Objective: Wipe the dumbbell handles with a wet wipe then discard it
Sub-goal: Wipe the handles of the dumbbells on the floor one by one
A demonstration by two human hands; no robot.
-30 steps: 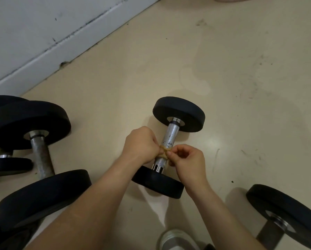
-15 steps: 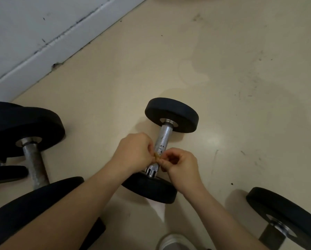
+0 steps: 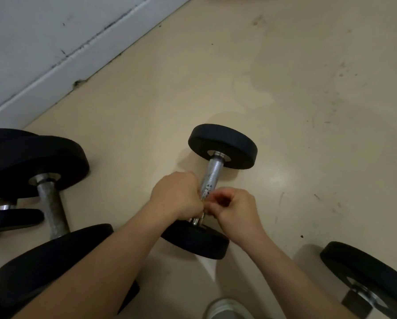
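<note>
A small dumbbell with black round weights and a knurled silver handle lies on the floor in the middle. My left hand and my right hand meet at the near end of its handle, knuckles up and fingers curled. Between their fingertips they pinch a thin strip of wet wipe against the handle. The strip is blurred and mostly hidden by the fingers. The far half of the handle is bare.
A large dumbbell with a dull handle lies to the left, with a smaller one behind it. Another dumbbell sits at the bottom right. A white skirting board runs along the upper left. A shoe tip shows at the bottom edge.
Both hands stay at the near end of the handle, fingertips drawn closer together. The tan strip seen a second ago is now mostly covered by the fingers.
</note>
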